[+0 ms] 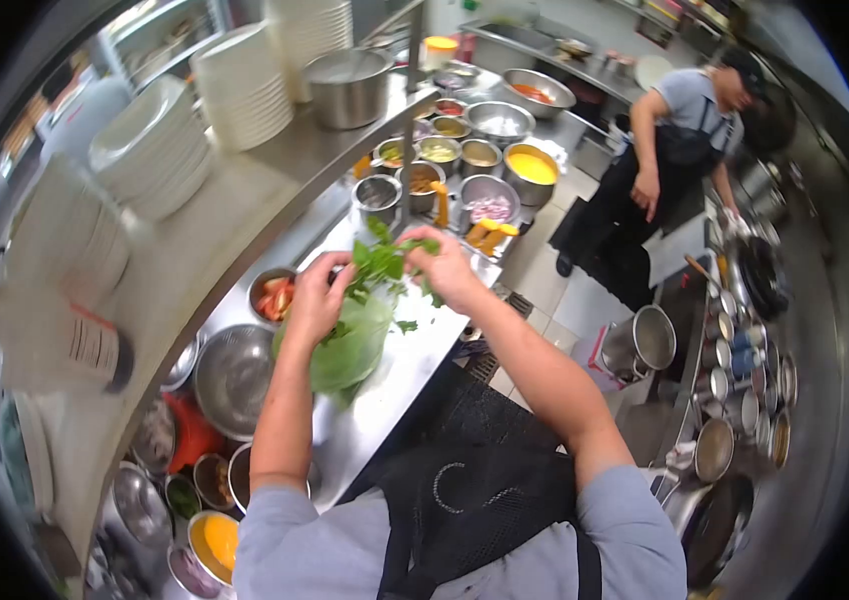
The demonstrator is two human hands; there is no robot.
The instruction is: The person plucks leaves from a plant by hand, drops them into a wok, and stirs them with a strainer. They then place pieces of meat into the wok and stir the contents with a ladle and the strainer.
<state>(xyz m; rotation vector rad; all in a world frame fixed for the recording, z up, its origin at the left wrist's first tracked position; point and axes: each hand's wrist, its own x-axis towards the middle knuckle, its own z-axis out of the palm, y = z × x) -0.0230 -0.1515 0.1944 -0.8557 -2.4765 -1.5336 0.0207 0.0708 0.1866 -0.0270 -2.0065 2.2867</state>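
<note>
Both hands are over a steel counter (410,350), around a bunch of leafy green herbs (378,262). My right hand (445,272) pinches a sprig on the right side of the bunch. On the other side, my left hand (315,300) has its fingers closed at the leaves. Directly below is a translucent green bowl (357,345) with some leaves in it, partly hidden by my left forearm. A few loose leaves lie on the counter beside it. Cut red pieces, perhaps tomato, fill a small bowl (274,296) left of my left hand.
Metal containers of chopped ingredients, including pink onion pieces (491,208) and a yellow liquid (532,167), crowd the counter's far end. A large steel bowl (238,380) sits at left. Above runs a shelf (255,185) with stacked dishes. A co-worker (680,150) stands by the stove at right.
</note>
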